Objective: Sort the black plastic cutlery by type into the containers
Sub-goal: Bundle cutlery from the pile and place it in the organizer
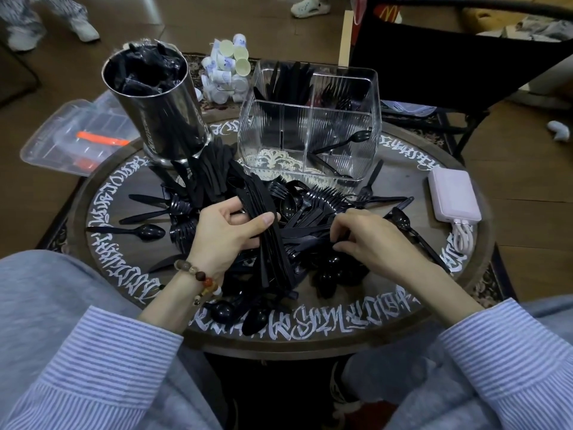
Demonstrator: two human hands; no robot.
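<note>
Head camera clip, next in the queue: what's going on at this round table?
A person is sorting black plastic cutlery. The left hand grips a bundle of knives, while the right hand pinches a piece out of the loose pile on the round table. The clear divided container already has knives in a back section, forks in another, and a spoon in front. The metal cylinder also holds black pieces. Much is left unsorted.
</note>
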